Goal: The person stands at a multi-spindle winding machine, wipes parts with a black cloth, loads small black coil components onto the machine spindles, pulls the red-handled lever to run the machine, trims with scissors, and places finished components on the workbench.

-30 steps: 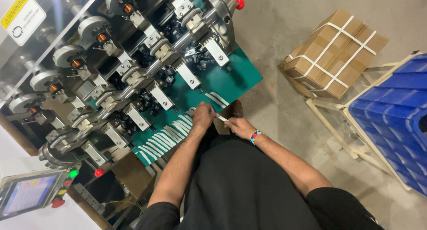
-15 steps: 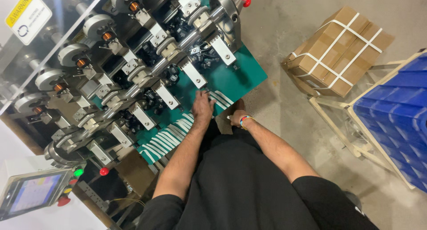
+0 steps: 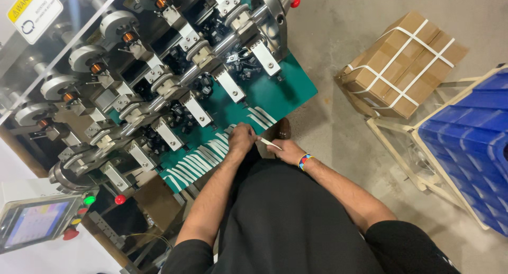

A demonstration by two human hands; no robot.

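Head view, looking down over a black shirt. Left hand point(image 3: 242, 140) rests at the near edge of the green tray point(image 3: 275, 94), fingers curled together and pinched on one end of a thin white strip point(image 3: 269, 143). Right hand point(image 3: 286, 151), with a beaded wristband point(image 3: 304, 160), sits just beside it, closed on the strip's other end; the strip spans the small gap between the two hands, just off the tray edge. More white strips point(image 3: 198, 163) lie in rows on the green tray, left of the left hand. Beyond the tray: machine point(image 3: 159, 67) with a row of rollers and metal brackets. Lower left: control screen point(image 3: 32, 226) with coloured buttons. Far right on the floor: strapped cardboard box point(image 3: 405, 62), then stacked blue bins point(image 3: 471, 147)
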